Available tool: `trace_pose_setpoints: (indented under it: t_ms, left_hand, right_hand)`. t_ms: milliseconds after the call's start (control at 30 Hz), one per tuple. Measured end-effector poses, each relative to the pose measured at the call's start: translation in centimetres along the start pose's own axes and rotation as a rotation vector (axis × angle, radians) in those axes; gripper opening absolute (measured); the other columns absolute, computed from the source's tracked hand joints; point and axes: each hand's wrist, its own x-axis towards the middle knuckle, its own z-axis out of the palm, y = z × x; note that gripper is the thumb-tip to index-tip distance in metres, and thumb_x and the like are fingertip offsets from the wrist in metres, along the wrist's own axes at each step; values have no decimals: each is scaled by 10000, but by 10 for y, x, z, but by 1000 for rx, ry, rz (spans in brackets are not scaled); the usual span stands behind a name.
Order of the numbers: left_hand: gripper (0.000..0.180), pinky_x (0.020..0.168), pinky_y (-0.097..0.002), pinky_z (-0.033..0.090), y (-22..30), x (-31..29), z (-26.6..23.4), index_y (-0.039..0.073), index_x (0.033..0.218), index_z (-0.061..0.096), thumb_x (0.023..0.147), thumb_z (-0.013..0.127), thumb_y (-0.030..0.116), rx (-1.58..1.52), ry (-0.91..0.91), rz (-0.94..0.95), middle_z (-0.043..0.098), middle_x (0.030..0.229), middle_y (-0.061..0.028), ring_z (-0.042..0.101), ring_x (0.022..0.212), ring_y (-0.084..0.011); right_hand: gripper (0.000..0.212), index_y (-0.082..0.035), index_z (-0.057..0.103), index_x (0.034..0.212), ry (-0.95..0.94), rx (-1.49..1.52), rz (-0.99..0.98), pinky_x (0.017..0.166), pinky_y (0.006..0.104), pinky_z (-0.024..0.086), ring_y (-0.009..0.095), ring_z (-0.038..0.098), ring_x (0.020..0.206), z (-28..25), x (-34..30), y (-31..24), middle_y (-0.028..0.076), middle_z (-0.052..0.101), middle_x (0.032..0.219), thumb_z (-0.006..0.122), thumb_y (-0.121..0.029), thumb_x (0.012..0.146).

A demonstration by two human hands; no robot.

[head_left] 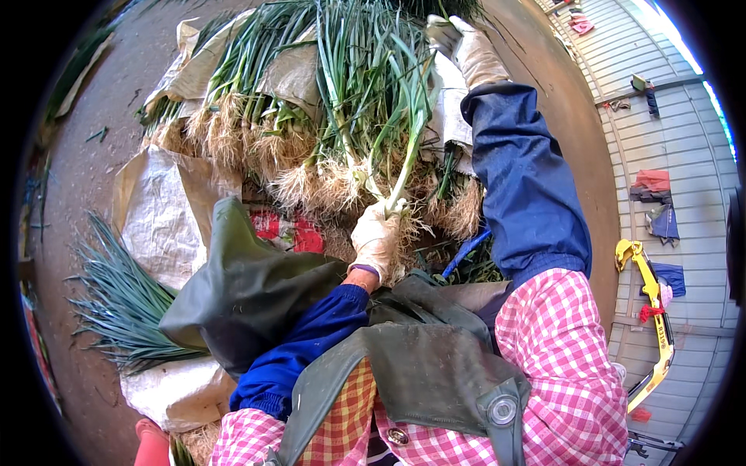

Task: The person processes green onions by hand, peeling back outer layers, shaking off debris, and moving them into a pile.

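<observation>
My left hand [376, 239], in a whitish glove, is closed round the lower stems of some green onions [409, 159], just above their roots. Their leaves point away from me, over a large heap of green onions [268, 58] with pale, shaggy roots [299, 186] facing me. Out at the far right edge of the heap is my right hand [470, 54], also gloved, its arm stretched out. Its fingers are curled in beside the dark leaf tips; what they hold is too small to make out.
Pale woven sacks [159, 213] lie under and beside the heap. Another green onion bunch [124, 291] rests at my left, by my dark green apron [256, 287]. A blue strip [466, 252] shows near my right knee. Right of the brown floor stands a ribbed metal wall [653, 140].
</observation>
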Motion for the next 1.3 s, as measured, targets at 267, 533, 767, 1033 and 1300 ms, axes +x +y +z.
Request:
trace_pose_setpoints:
  t_ms: [267,533,767,1033,1300]
  left_hand:
    - [289,654,-242,503,-36,15,-15,17,1068,602,933,614,271,-957,-30,-251,639,868,-30,600,724,-111]
    - [363,625,-288,536,2,3,-6,54,1137,575,955,554,367,-1355,-150,-523,628,882,-43,621,736,-158]
    - [365,637,-328,554,-10,11,-7,32,1154,560,965,536,343,-1287,-135,-482,640,909,-92,641,734,-209]
    - [307,510,-276,541,28,13,-40,23,1025,592,943,560,317,-1128,143,-104,638,863,-67,607,631,-146]
    - [399,614,-307,557,36,24,-43,34,1229,563,973,509,335,-1173,24,-171,650,969,-72,623,727,-143]
  right_hand:
    - [381,6,584,1014,-28,-440,24,564,278,564,187,650,652,12,-52,50,161,676,864,536,-368,956]
    - [298,-12,648,940,-336,-447,660,605,256,512,148,636,714,-7,-182,202,105,685,891,602,-306,926]
    - [190,11,634,916,-103,-442,435,562,304,521,200,640,632,-32,-170,213,99,677,809,577,-170,929]
    - [318,-29,649,1100,-330,-180,566,439,176,323,18,350,468,-71,-183,156,-70,471,621,591,-296,939]
    - [414,85,515,1235,-441,475,400,462,180,402,47,468,472,-62,-260,131,-15,579,660,503,-244,983]
